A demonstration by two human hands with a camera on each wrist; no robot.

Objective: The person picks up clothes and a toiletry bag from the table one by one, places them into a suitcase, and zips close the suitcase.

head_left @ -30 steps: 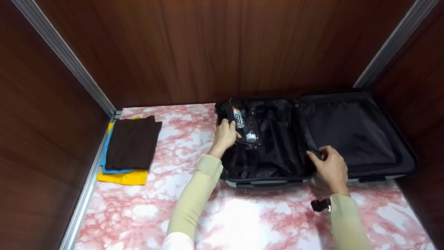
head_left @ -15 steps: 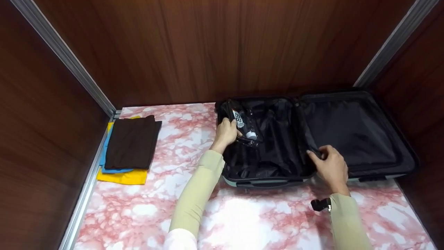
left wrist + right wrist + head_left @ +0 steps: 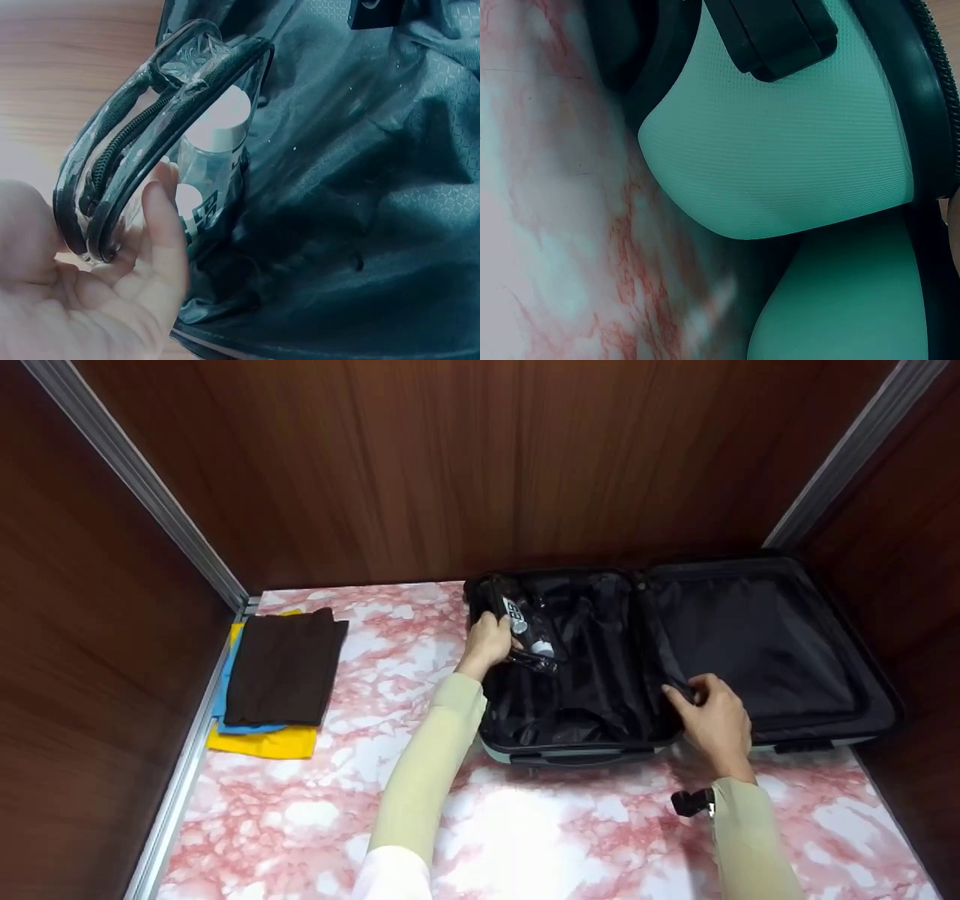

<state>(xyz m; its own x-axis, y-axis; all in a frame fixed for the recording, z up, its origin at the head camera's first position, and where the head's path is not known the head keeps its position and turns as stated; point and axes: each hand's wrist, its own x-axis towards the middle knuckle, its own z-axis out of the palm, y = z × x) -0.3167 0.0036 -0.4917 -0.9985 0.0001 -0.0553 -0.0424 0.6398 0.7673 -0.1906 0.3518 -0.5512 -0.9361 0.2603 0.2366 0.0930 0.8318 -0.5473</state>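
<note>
A clear zip pouch [image 3: 534, 628] with black trim sits in the left half of the open suitcase [image 3: 585, 756], near its back left corner. Bottles with white caps [image 3: 219, 120] show through its plastic. My left hand [image 3: 488, 642] grips the pouch by its left side; in the left wrist view the fingers [image 3: 166, 232] bend round its lower end and the zipper stands partly apart. At the suitcase's middle front, my right hand [image 3: 716, 720] pinches the black lining [image 3: 670, 660] near the hinge side. The right wrist view shows mostly the mint-green shell [image 3: 780, 150].
Folded dark brown cloth [image 3: 285, 667] lies at the left on blue cloth [image 3: 225, 690] and yellow cloth [image 3: 262, 742]. The suitcase's right half [image 3: 765, 652] lies flat beside the right wall. Wood-grain panels [image 3: 480, 472] enclose the marbled surface [image 3: 405, 675].
My left hand and the pouch have shifted slightly; the pouch and its bottles now tilt a little lower in the suitcase. My right hand stays where it was.
</note>
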